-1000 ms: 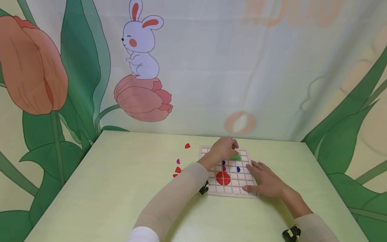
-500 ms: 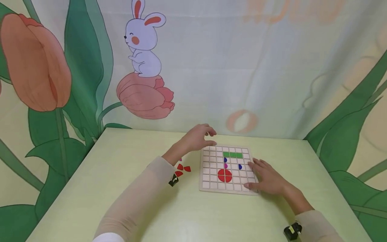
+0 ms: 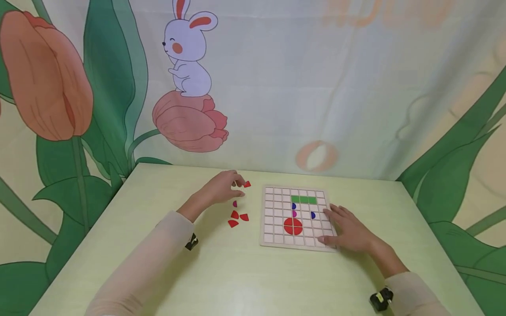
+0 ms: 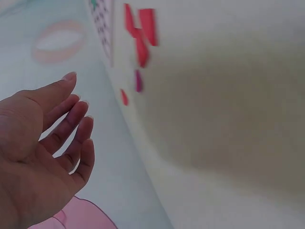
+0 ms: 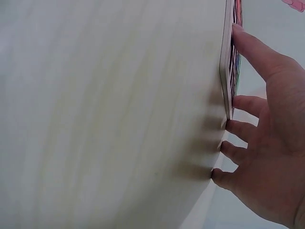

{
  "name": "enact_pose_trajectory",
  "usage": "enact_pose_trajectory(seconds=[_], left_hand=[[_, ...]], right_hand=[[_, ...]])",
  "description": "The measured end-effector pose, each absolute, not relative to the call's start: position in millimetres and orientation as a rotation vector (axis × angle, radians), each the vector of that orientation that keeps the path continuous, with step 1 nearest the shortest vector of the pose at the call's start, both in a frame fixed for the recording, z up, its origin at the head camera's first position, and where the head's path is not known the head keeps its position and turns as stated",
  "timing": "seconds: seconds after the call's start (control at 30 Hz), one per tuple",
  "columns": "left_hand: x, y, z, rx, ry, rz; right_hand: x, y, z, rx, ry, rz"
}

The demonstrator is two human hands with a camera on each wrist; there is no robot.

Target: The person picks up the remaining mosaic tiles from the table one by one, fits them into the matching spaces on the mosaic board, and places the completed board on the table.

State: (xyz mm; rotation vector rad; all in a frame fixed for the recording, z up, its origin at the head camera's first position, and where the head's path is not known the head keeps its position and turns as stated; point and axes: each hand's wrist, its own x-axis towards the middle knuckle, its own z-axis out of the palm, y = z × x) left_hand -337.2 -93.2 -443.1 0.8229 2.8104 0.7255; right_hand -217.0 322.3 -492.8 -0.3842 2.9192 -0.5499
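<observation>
My left hand (image 3: 222, 188) hovers over the table left of the board, its fingers loosely bent, with nothing between thumb and fingers in the left wrist view. Right beside its fingertips lies a red quarter-circle piece (image 3: 247, 184). A magenta half-circle piece (image 3: 235, 204) and several red quarter-circle pieces (image 4: 147, 24) lie nearer the front. With spread fingers, my right hand (image 3: 349, 230) rests at the right edge of the white gridded board (image 3: 272, 228). The board bears green squares (image 3: 303, 199), blue half-circles (image 3: 313, 215), a magenta half-circle (image 3: 294, 213) and a red circle of quarter pieces (image 3: 293, 226).
The pale yellow table (image 3: 189, 276) extends around the board on all sides. Behind it hangs a curtain (image 3: 261, 87) printed with a rabbit and tulips. Small black devices (image 3: 381, 299) are worn at both wrists.
My left hand has left the green squares at the board's far side and moved left to the loose red piece. Three green squares now show uncovered. The right hand has stayed at the board's edge.
</observation>
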Motion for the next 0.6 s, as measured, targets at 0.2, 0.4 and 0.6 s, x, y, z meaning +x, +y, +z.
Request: enact_pose_trajectory(seconds=[0.2,0.4,0.6], left_hand=[[-334,-115,-466,0.722,2.767,0.714],[-335,-116,-479,0.789,2.745,0.743],[-335,-116,-489,0.815,2.748,0.687]], right_hand=[[-215,324,-493,-0.378,2.935,-0.527],[-215,326,-495,-0.392,2.956,-0.522],[-213,321,-497,-0.388,2.937,-0.549]])
